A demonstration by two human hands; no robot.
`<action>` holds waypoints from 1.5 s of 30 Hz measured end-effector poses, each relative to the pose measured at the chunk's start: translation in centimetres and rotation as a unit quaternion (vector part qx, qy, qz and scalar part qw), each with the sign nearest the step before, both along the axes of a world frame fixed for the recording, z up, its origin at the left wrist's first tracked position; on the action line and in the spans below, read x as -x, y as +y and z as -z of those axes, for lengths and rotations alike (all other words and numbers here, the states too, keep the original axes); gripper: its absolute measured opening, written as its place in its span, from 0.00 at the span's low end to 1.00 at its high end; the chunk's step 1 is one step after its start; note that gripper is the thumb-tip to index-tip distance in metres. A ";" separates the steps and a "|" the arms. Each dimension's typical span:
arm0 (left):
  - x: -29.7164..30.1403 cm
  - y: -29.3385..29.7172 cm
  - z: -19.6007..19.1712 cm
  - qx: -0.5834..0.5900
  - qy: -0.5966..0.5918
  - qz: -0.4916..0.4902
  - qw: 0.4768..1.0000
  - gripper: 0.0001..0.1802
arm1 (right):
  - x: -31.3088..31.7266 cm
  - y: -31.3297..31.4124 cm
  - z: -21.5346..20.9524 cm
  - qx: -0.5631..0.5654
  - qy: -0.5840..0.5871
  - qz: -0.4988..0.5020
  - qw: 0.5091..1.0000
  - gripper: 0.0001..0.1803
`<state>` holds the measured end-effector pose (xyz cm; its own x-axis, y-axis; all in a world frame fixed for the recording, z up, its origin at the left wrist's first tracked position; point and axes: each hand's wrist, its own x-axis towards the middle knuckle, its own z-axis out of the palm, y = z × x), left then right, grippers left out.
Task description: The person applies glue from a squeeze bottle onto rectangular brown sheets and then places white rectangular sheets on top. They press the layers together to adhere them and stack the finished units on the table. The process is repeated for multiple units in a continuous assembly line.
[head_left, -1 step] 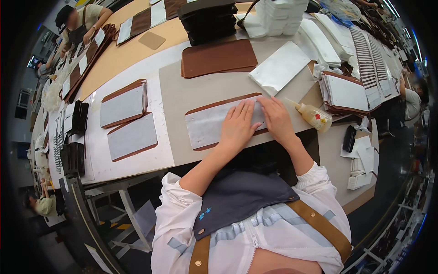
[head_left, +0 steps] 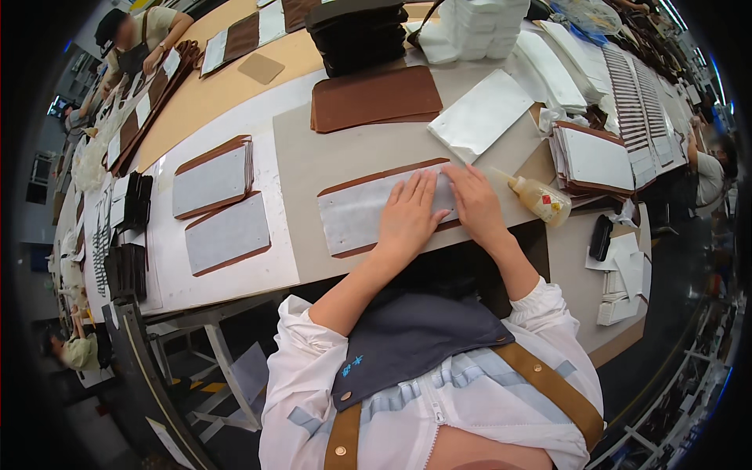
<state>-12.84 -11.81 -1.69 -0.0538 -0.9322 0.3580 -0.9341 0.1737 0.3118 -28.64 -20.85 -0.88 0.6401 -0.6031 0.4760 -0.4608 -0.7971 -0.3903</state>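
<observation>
A brown leather-like panel point(head_left: 366, 175) lies flat in front of me with a pale grey lining sheet point(head_left: 348, 222) on top, its brown edges showing along the far and near sides. My left hand point(head_left: 411, 211) rests palm down on the sheet, fingers stretched out and thumb to the right. Beside it my right hand point(head_left: 476, 205) lies flat over the panel's right end, fingers extended and pointing away. That end is partly hidden under the hand. Just right of my right hand, a squeeze bottle point(head_left: 540, 201) of yellowish liquid lies on its side, nozzle toward the hand.
Lined panels point(head_left: 227, 235) and a small stack point(head_left: 210, 182) sit at left. Beyond my hands are brown panels point(head_left: 376, 98), a black stack point(head_left: 356, 39) and white sheets point(head_left: 482, 116). More lined panels point(head_left: 593, 157) stand at right. A co-worker point(head_left: 145, 39) works at far left.
</observation>
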 end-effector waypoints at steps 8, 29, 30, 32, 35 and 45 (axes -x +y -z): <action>1.2 0.1 0.0 -0.019 -0.046 -0.047 0.998 0.39 | -0.1 0.1 0.9 0.014 0.000 0.016 1.000 0.21; 1.2 -0.9 -0.2 0.014 0.012 -0.009 1.000 0.27 | -0.5 -0.6 0.8 -0.001 -0.013 -0.003 1.000 0.21; 1.2 -1.0 -0.1 0.014 0.021 -0.009 1.000 0.28 | -0.5 -0.7 0.9 -0.006 -0.013 0.001 1.000 0.20; 1.0 -1.1 0.1 0.014 0.036 -0.013 0.999 0.30 | -0.4 -0.4 0.7 -0.043 -0.045 0.015 0.998 0.20; 0.7 -0.8 -0.1 -0.039 0.160 -0.016 0.986 0.34 | 0.5 0.2 -0.2 -0.108 -0.121 0.044 0.986 0.19; 2.4 1.7 -0.1 -0.089 -0.011 0.003 0.996 0.46 | 4.2 3.5 -0.2 -0.102 -0.120 0.024 0.987 0.17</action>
<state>-15.23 -10.10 -1.55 -0.0659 -0.9802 0.1866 -0.9399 0.1238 0.3181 -32.81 -17.34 -0.65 0.4924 -0.7288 0.4758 -0.3713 -0.6704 -0.6424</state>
